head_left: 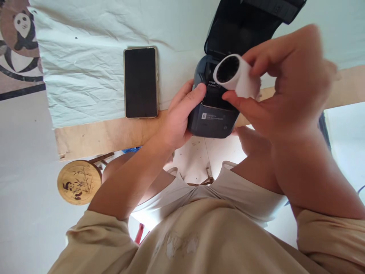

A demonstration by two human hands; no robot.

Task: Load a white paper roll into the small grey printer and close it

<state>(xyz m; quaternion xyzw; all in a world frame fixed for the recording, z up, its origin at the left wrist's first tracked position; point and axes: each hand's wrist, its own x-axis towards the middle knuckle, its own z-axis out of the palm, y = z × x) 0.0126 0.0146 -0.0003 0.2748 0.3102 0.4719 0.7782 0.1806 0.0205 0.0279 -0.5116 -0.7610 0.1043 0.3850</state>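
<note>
My left hand [185,110] is closed around the left side of a dark portable label printer [213,121], its thumb resting on the top. The printer's lid [242,28] is flipped back, so its inner compartment shows. Over that compartment, my right hand [288,83] pinches a roll of white label paper [247,82] between thumb and fingers. The roll is tilted, with its dark hollow core facing up and left. Whether the roll touches the printer I cannot tell.
A phone [140,82] with a dark screen lies left of the printer on a pale cloth [94,57] covering the wooden table [85,139]. Below the table's left end stands a round wooden stool [80,182] with a panda picture. My legs are under the table edge.
</note>
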